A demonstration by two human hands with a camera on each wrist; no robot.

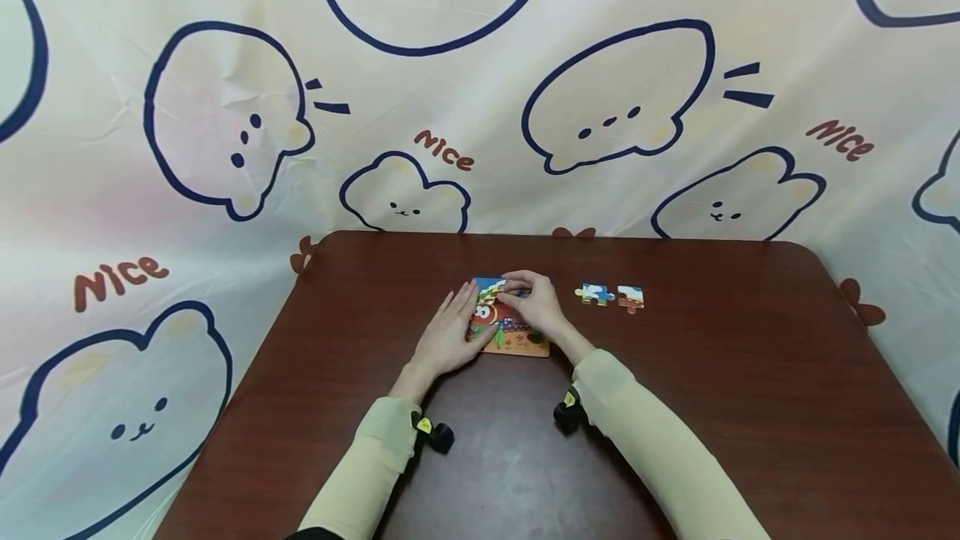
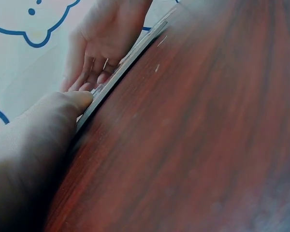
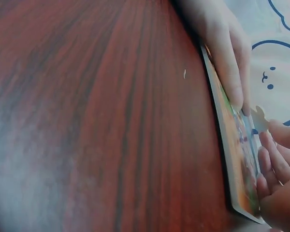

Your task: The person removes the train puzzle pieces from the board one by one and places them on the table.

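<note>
A colourful jigsaw puzzle [image 1: 517, 345] in a flat tray lies on the table, showing a cartoon picture with a red round-eyed figure. Across its left side rests my left hand [image 1: 447, 338], fingers extended and thumb [image 2: 81, 99] on the near part. Over the upper right of the puzzle, my right hand [image 1: 542, 305] pinches a puzzle piece [image 3: 259, 119] between thumb and fingers, tilted just above the surface in the right wrist view. The right hand hides part of the picture. To its right lie two loose puzzle pieces, one blue and green [image 1: 595, 295], one blue and brown [image 1: 631, 298].
The dark brown wooden table [image 1: 750, 373] extends around the puzzle on all sides. Behind it hangs a pale cloth [image 1: 480, 107] with cartoon outlines, meeting the table's far edge. Each sleeve carries a black wrist camera [image 1: 439, 437].
</note>
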